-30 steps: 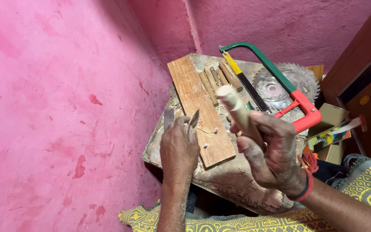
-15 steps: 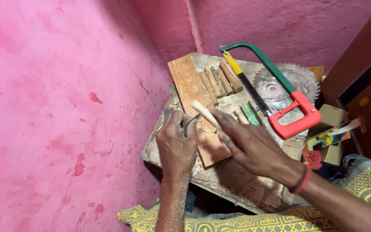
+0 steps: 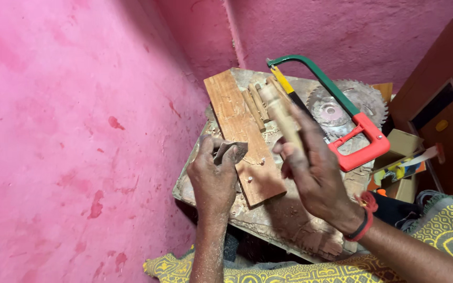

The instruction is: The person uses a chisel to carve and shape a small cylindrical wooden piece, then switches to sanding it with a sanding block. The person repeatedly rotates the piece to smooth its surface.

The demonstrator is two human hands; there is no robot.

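Right hand [image 3: 315,170], closed around the lower end of a pale wooden dowel [image 3: 281,112], holds it tilted up and away over the work surface; a red and black band circles the wrist. Left hand [image 3: 213,175] pinches a folded grey scrap of abrasive sheet [image 3: 232,151] between thumb and fingers, just left of the dowel and apart from it. Both hands hover above a reddish wooden board [image 3: 239,131] lying lengthwise on a worn, dust-covered workbench [image 3: 289,225]. Several short wooden pegs [image 3: 256,105] lie side by side against the board's far right edge. A hacksaw [image 3: 336,112] with green frame and red handle rests to the right, partly over a circular saw blade [image 3: 342,107]. Pink walls [image 3: 79,131] enclose the bench on the left and behind.
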